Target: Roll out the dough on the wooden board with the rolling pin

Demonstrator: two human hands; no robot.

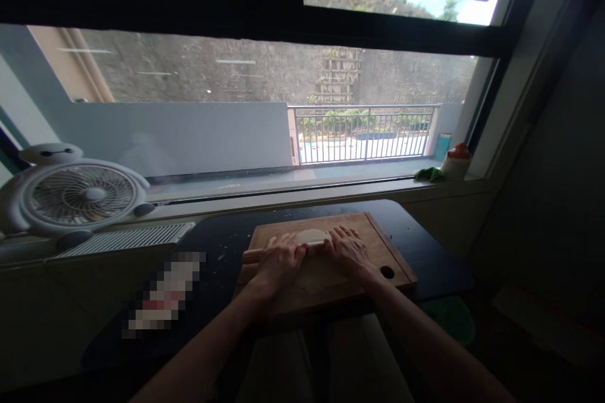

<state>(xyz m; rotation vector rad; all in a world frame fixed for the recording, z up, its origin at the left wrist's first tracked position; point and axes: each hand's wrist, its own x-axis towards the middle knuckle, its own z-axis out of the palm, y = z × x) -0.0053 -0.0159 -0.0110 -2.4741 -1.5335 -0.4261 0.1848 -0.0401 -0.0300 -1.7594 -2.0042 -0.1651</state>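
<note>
A wooden rolling pin (252, 256) lies across a thin, pale sheet of dough (321, 277), and part of the dough shows beyond the pin. My left hand (282, 258) is closed over the pin's left part, leaving its left end sticking out. Over the right part, my right hand (348, 250) is curled with its thumb toward the middle, covering that end. Between my thumbs a short stretch of the pin is visible. Beneath the dough is a wooden cutting board (278, 305) with a dark round hole near its right corner.
The board rests on a dark table (425, 258) speckled with white bits. A blurred-out item (165, 296) lies on its left. A white fan (89, 195) stands by the window. On the sill are a white bottle with an orange top (456, 164) and a green cloth-like thing (428, 174).
</note>
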